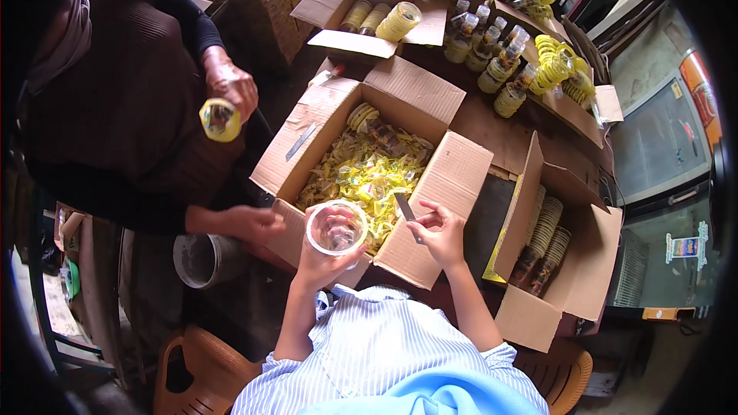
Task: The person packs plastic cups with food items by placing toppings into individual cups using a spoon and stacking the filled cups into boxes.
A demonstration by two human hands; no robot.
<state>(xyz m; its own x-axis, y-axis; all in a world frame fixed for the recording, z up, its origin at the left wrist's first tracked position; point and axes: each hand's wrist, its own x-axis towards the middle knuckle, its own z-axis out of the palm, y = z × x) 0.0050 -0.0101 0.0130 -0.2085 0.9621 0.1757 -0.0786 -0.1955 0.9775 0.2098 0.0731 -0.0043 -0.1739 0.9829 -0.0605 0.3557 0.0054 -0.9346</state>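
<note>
My left hand [318, 265] grips a clear plastic cup [337, 229], its pale rim tipped up towards me. Between the fingers of my right hand [443, 231] is a thin, dark, flat metal blade [405, 210]. Both hands are at the near side of an open cardboard box [435, 204]. Many small yellow wrapper scraps [369, 170] fill the bottom of that box. A stack of printed cups [375, 127] lies on its side among them. On the box's left flap rests another flat metal strip [301, 142].
A co-worker's hand [233, 89] at the left holds a yellow-rimmed cup [220, 121]; their other hand [256, 225] is near the box. Open cartons with cup stacks stand at the right [548, 265] and back [346, 40]. Upright cup stacks [490, 52] crowd the table's far side.
</note>
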